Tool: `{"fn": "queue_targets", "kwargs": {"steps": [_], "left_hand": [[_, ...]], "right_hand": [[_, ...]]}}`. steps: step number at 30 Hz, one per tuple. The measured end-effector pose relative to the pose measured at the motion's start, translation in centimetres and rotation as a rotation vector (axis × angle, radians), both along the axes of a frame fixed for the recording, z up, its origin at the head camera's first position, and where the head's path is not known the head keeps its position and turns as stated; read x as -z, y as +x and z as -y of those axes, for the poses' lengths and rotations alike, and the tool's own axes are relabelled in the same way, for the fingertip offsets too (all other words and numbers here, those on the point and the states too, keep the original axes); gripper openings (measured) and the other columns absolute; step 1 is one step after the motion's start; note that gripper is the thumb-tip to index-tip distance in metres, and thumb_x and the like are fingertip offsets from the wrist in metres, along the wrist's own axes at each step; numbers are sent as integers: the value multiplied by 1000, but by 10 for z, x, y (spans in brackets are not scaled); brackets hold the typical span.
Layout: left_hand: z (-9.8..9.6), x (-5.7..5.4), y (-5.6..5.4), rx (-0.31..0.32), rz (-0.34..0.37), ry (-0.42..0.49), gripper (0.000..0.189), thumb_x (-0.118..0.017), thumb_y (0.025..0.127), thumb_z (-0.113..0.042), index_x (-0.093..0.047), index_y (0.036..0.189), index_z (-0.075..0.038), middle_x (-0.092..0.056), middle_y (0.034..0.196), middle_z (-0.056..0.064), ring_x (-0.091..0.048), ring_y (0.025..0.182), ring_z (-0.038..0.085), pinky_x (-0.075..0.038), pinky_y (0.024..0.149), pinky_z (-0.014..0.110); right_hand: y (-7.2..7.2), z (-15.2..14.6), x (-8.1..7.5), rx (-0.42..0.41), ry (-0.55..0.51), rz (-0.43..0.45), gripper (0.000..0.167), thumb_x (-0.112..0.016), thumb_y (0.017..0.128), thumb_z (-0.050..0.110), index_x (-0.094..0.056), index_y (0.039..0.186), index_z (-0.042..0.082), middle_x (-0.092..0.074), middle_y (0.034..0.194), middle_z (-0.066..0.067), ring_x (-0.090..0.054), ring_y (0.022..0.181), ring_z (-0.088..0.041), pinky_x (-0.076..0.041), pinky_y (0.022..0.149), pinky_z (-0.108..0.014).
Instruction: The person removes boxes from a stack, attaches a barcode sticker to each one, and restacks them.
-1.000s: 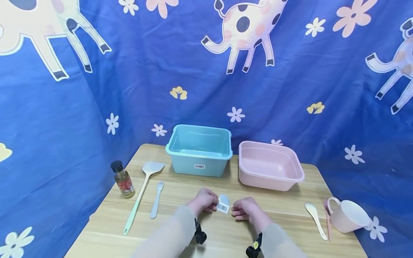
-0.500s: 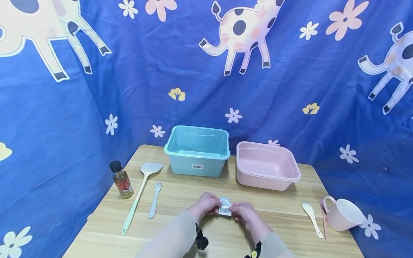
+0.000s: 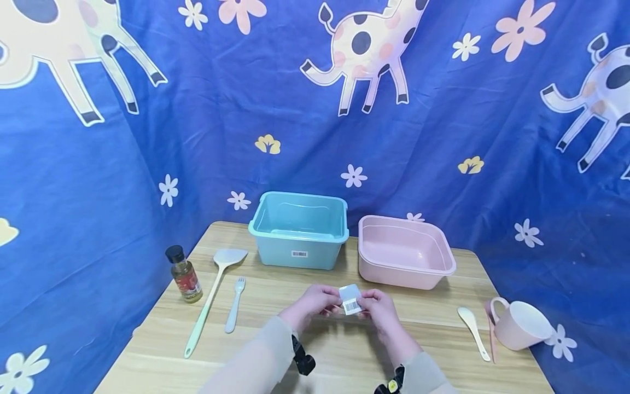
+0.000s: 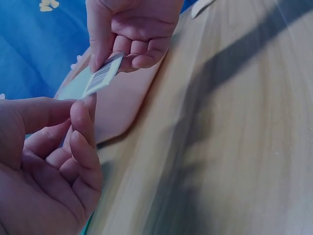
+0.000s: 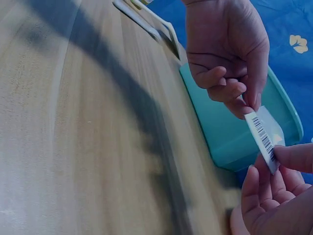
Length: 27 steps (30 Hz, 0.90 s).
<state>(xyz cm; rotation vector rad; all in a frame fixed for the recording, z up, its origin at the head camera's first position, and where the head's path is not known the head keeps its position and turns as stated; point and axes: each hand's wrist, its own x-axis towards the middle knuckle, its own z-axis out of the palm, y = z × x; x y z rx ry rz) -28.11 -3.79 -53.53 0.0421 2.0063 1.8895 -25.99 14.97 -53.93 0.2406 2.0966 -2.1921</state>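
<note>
Between both hands is a small flat pale piece with a white barcode label, possibly a little packet; its exact kind does not show. My left hand pinches one side of it between thumb and fingers, and my right hand pinches the opposite side. The left wrist view shows the barcode label tilted, with the left hand's thumb and forefinger at its near corner. Seen from the right wrist, the piece is raised over the wooden table, whose surface carries the hands' shadows.
A turquoise bin and a pink basin stand at the back. On the left are a bottle, a spatula and a fork. A white spoon, a thin pink utensil and a mug lie right.
The hands have closed in on the small labelled piece from both sides, taken hold of it and lifted it. The camera view has turned slightly right.
</note>
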Motion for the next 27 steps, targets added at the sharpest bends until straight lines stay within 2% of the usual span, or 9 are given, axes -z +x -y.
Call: {"fn": "queue_targets", "kwargs": {"steps": [4,8,15,21,24,27], "left_hand": [[1,-3,-2,19,-18,5,16,-69,82,3,-70,98,6,-71,80,10,-60,58,8,-44,49,19],[2,-7,-2,34,-30,8,13,-69,82,2,-69,94,6,-72,80,10,-61,59,8,-45,50,19],[5,-12,1,68,-13,48,10,-68,85,-1,-69,94,4,-73,81,12,-62,59,9,-44,51,20],[9,-14,3,101,-1,57,11,-66,89,-4,-69,97,3,-73,82,12,-63,61,9,-45,53,21],[10,-14,3,107,-4,70,11,-66,90,-5,-68,96,3,-73,83,12,-63,62,9,-45,54,21],[10,-15,2,72,-20,84,10,-65,90,-4,-66,94,5,-73,83,13,-63,62,9,-45,53,20]], "right_hand": [[-1,1,-7,0,19,-38,15,-65,87,-6,-59,100,-9,-68,83,-10,-61,68,-15,-53,66,-32],[0,3,-15,5,5,-65,18,-64,87,-6,-57,104,-10,-68,86,-14,-61,69,-15,-52,65,-31],[1,6,-20,16,-56,-80,18,-64,89,-5,-57,105,-10,-67,81,-4,-62,67,-14,-52,62,-26],[1,9,-24,29,-60,-64,21,-64,90,-4,-57,108,-10,-68,83,-5,-61,69,-13,-52,64,-27],[2,11,-26,67,19,-109,24,-67,88,-5,-57,108,-12,-67,87,-8,-61,73,-13,-51,66,-26],[4,13,-28,118,188,-225,23,-71,83,-5,-60,103,-9,-64,89,-10,-58,78,-15,-49,67,-24]]}}
